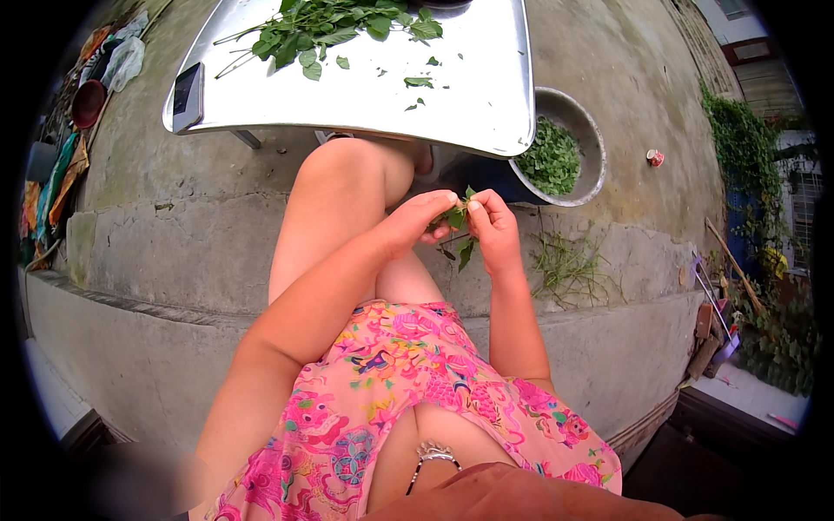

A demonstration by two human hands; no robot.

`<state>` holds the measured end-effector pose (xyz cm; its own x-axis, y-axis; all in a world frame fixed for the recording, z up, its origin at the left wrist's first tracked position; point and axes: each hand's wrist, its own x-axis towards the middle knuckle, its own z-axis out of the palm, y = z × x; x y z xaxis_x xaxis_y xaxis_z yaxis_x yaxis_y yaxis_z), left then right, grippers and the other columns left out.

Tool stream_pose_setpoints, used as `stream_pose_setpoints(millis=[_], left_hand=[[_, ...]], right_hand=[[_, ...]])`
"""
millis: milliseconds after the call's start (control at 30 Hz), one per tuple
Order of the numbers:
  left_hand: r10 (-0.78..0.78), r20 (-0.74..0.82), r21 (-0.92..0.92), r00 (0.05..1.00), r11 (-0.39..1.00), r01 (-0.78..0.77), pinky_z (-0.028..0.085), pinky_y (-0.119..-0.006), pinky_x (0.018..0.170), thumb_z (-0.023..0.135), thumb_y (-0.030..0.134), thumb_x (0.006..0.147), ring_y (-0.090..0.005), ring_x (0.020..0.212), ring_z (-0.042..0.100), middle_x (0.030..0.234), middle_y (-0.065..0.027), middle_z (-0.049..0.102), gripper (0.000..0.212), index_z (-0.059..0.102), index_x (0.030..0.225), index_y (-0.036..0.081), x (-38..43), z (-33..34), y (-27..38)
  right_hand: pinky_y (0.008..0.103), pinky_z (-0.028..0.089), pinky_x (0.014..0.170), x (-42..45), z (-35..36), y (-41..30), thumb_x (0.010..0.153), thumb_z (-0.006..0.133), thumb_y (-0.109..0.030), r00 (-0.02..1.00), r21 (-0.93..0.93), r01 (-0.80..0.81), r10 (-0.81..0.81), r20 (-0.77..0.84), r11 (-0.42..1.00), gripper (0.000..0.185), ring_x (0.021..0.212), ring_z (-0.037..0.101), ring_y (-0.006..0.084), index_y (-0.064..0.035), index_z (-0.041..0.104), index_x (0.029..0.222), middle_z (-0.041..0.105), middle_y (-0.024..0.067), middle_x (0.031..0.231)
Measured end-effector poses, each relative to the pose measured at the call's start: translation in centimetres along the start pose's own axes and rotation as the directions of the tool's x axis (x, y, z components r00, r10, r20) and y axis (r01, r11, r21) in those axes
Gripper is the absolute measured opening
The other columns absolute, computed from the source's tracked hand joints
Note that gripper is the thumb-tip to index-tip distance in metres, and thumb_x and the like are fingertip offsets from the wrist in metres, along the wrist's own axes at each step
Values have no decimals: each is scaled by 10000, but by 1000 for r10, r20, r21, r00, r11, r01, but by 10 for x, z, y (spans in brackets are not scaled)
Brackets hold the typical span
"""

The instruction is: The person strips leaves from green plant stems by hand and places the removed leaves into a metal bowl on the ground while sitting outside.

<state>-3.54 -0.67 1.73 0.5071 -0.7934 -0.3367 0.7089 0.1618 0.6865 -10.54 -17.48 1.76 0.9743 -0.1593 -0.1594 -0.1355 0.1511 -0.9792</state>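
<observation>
Above my lap, my left hand (420, 219) holds a leafy green sprig (460, 220), some of its leaves tucked behind the fingers. My right hand (495, 228) pinches the same sprig near its top between thumb and forefinger. A few leaves hang down between the two hands. Just beyond them, to the right, a round metal basin (594, 153) holds a heap of picked green leaves (550, 156). Ahead is a shiny metal-topped table (280, 104), with a pile of leafy stems (339, 29) at its far side and loose leaves scattered about.
A smartphone (188, 98) lies at the table's left corner. Bare green stems (573, 264) are strewn on the concrete by my right arm. A red-and-white paper cup (655, 157) lies further right. Bags and a red bowl (89, 104) line the far left; a long-handled broom (736, 267) leans at right.
</observation>
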Motion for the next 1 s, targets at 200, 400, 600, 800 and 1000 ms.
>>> stream_pose_setpoints(millis=[200,400,600,800,1000], left_hand=[[8,0,99,1000,995,-8,272,-201,512,560,254,1000,-40,602,369,739,52,457,141,551,953,121,8,-10,-13],[17,-18,98,1000,995,-15,286,-200,525,553,252,1003,-37,610,371,744,52,469,141,558,945,123,8,-14,-12],[172,-40,446,984,885,-136,324,-203,560,523,263,1016,-45,630,376,736,48,471,189,563,921,105,8,-7,-14],[234,34,471,972,854,-222,321,-212,554,500,291,1027,-44,631,367,725,61,449,247,542,880,98,10,-13,-21],[63,85,75,994,995,-70,264,-200,530,492,279,1031,-36,597,316,699,73,417,205,518,888,134,5,-10,-15]], right_hand=[[185,345,557,1,2,6,958,608,-76,987,-229,152,-161,-22,962,65,650,442,-6,-22,579,938,572,-43,753],[193,331,536,-2,-1,-1,899,665,-25,993,-323,116,-122,2,939,76,624,400,-2,-2,627,960,546,-65,726],[213,344,520,-5,-3,-7,886,658,-18,981,-512,168,-193,4,842,63,584,395,18,-11,621,936,509,-44,685],[222,342,513,-5,6,-3,923,589,-41,983,-482,160,-185,-3,861,41,575,407,32,-22,559,903,500,-34,664],[203,351,519,-3,6,0,985,553,-120,992,174,-98,84,90,980,66,618,445,38,-58,531,976,547,-22,762]])
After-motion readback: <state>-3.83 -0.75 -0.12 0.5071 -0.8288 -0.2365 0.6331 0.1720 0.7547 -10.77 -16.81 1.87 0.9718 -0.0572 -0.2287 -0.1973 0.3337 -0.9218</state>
